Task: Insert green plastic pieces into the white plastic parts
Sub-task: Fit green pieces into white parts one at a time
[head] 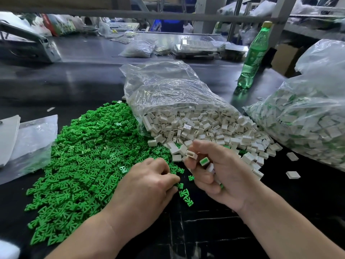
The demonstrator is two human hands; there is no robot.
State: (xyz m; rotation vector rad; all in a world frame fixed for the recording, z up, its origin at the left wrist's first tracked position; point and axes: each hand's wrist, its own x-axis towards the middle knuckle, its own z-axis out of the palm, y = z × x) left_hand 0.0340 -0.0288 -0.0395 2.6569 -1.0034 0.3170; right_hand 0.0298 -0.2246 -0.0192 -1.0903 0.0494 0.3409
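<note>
**Hands at the two piles, one white part held**

No writing can be read: the label on the green bottle (253, 57) and a small print on the right-hand bag (302, 116) are too blurred.

The green pieces (84, 161) lie in a broad heap on the dark counter (74, 81). Just beside them, the white parts (205, 128) spill from the mouth of a clear bag (168, 90). The left hand (149, 182) rests at the heap's near edge, and its curled fingers seem to pinch one green piece. The right hand (220, 176) is raised, palm up. Its thumb and fingertips grip an empty white part (192, 154), and a filled part (204, 161) with a green face lies in the palm among others.

The right-hand bag holds white parts with green showing. A flat plastic sheet (31, 139) lies at the left. Behind are metal shelving and more bags.
</note>
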